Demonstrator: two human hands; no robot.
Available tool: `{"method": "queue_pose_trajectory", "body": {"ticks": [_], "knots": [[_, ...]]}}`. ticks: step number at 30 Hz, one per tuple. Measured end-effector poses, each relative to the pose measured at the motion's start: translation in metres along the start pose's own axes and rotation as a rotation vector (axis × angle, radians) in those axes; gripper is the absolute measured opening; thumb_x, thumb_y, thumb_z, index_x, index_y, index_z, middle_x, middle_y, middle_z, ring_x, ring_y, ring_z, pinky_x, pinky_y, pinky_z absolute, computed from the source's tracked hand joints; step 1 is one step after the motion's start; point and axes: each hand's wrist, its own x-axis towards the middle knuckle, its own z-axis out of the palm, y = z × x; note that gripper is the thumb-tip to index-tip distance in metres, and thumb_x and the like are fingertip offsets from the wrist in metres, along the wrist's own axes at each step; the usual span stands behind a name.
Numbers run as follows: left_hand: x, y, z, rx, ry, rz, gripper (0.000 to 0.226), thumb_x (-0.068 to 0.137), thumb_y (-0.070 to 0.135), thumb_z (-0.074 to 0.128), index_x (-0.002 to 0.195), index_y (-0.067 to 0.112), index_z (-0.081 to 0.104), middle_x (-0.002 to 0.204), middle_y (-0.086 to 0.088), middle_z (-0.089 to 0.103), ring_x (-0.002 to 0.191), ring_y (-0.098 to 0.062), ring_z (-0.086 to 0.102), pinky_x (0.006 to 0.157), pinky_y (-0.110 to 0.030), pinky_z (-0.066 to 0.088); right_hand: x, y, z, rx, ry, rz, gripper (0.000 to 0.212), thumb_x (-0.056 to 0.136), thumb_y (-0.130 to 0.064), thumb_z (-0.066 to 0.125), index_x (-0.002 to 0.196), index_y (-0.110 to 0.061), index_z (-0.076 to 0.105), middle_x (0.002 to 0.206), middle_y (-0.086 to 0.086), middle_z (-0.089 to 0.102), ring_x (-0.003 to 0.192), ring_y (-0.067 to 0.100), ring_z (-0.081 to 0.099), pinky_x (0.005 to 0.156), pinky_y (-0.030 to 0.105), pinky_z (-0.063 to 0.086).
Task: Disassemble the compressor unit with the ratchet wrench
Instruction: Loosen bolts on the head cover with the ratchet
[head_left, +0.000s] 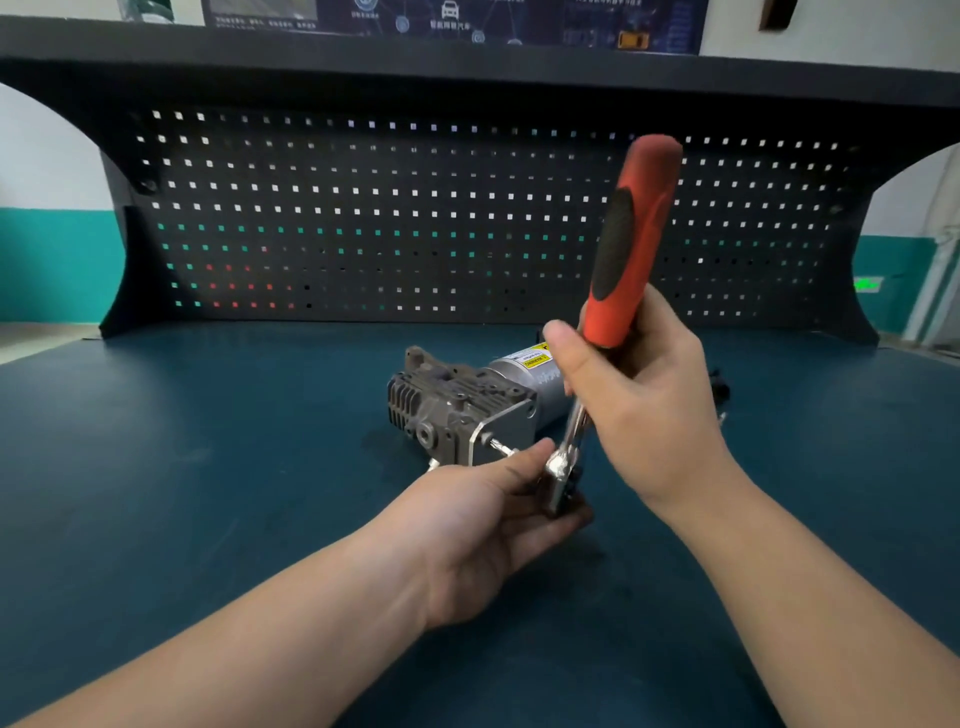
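- Right hand (644, 410) grips the ratchet wrench (631, 244), red handle pointing up
- Left hand (488, 514) pinches the wrench head
- Compressor unit (457, 405) lies on the workbench (208, 441), just behind both hands

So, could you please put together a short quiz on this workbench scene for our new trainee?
1. True or false: the ratchet wrench lies flat on the bench.
2. Which of the hands grips the red and black handle?
A. left hand
B. right hand
C. neither
3. Fill in: the wrench's extension bar points into the end plate of the ______, which sits on the blue bench top.

Key:
1. False; it is held with the handle pointing up.
2. B; the left hand holds the wrench head, low down.
3. compressor unit.
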Motion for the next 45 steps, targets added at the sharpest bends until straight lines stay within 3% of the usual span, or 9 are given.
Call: {"method": "queue_pose_trajectory", "body": {"ticks": [4, 9, 16, 19, 23, 29, 39, 42, 45], "knots": [[0.001, 0.001, 0.0, 0.034, -0.004, -0.01, 0.017, 0.083, 0.008, 0.065, 0.075, -0.007, 0.069, 0.078, -0.02, 0.071, 0.07, -0.031, 0.069, 0.055, -0.032, 0.059, 0.011, 0.018, -0.01, -0.109, 0.194, 0.422, 0.018, 0.087, -0.023, 0.06, 0.073, -0.019, 0.049, 0.065, 0.008, 0.051, 0.043, 0.013, 0.041, 0.046, 0.024, 0.034], [0.002, 0.002, -0.001, 0.031, 0.014, -0.029, 0.015, 0.083, 0.004, 0.064, 0.088, -0.009, 0.064, 0.085, -0.024, 0.069, 0.07, -0.033, 0.069, 0.053, -0.033, 0.058, 0.008, 0.034, -0.018, 0.152, 0.168, 1.124, 0.021, 0.093, -0.02, 0.053, 0.073, -0.014, 0.048, 0.059, 0.003, 0.052, 0.025, 0.007, 0.036, 0.031, 0.013, 0.025], [0.002, 0.0, 0.001, 0.047, 0.018, 0.001, 0.02, 0.077, 0.012, 0.07, 0.082, -0.007, 0.068, 0.075, -0.02, 0.068, 0.074, -0.035, 0.069, 0.055, -0.033, 0.058, 0.008, 0.012, -0.006, 0.112, 0.084, 0.261, 0.017, 0.087, -0.026, 0.063, 0.074, -0.024, 0.051, 0.063, 0.004, 0.048, 0.044, 0.007, 0.041, 0.044, 0.016, 0.033], [0.001, -0.001, 0.0, 0.034, 0.02, 0.004, 0.026, 0.069, 0.013, 0.072, 0.084, -0.008, 0.069, 0.074, -0.018, 0.067, 0.078, -0.034, 0.066, 0.055, -0.032, 0.058, 0.001, 0.006, -0.002, 0.168, -0.007, 0.149, 0.017, 0.083, -0.027, 0.064, 0.071, -0.031, 0.053, 0.063, -0.003, 0.044, 0.058, 0.01, 0.042, 0.054, 0.016, 0.036], [0.003, -0.001, 0.0, 0.021, 0.022, -0.004, 0.018, 0.08, 0.009, 0.068, 0.082, -0.009, 0.067, 0.074, -0.021, 0.067, 0.072, -0.035, 0.069, 0.056, -0.035, 0.059, 0.006, 0.012, -0.003, 0.037, 0.143, 0.294, 0.019, 0.085, -0.025, 0.062, 0.073, -0.017, 0.049, 0.06, 0.004, 0.046, 0.047, 0.012, 0.04, 0.046, 0.021, 0.034], [0.004, 0.0, 0.001, 0.034, 0.016, -0.019, 0.016, 0.083, 0.007, 0.064, 0.087, -0.008, 0.063, 0.081, -0.023, 0.07, 0.066, -0.034, 0.07, 0.057, -0.037, 0.059, 0.008, 0.034, -0.017, 0.179, 0.162, 1.203, 0.023, 0.093, -0.022, 0.048, 0.071, -0.015, 0.046, 0.059, 0.002, 0.05, 0.026, 0.008, 0.035, 0.032, 0.014, 0.026], [0.002, 0.0, -0.001, 0.068, 0.004, -0.018, 0.021, 0.067, 0.015, 0.073, 0.07, -0.006, 0.073, 0.075, -0.018, 0.068, 0.069, -0.032, 0.07, 0.054, -0.031, 0.058, 0.004, 0.003, -0.006, 0.022, 0.026, 0.164, 0.024, 0.084, -0.029, 0.063, 0.075, -0.01, 0.051, 0.063, 0.014, 0.048, 0.045, 0.007, 0.04, 0.047, 0.016, 0.035], [0.003, 0.001, -0.002, 0.056, 0.011, -0.043, 0.018, 0.077, 0.01, 0.069, 0.074, -0.008, 0.072, 0.078, -0.021, 0.069, 0.07, -0.034, 0.07, 0.053, -0.031, 0.058, 0.006, 0.007, -0.005, 0.079, 0.06, 0.302, 0.024, 0.085, -0.021, 0.065, 0.069, -0.01, 0.051, 0.056, 0.004, 0.047, 0.039, 0.005, 0.038, 0.039, 0.014, 0.032], [0.004, 0.0, -0.002, 0.063, 0.006, -0.067, 0.017, 0.082, 0.008, 0.065, 0.088, -0.008, 0.068, 0.083, -0.022, 0.071, 0.068, -0.033, 0.07, 0.054, -0.033, 0.059, 0.012, 0.027, -0.014, 0.056, 0.217, 0.792, 0.023, 0.086, -0.016, 0.06, 0.065, -0.013, 0.049, 0.054, 0.004, 0.047, 0.027, 0.007, 0.033, 0.032, 0.014, 0.024]]}}
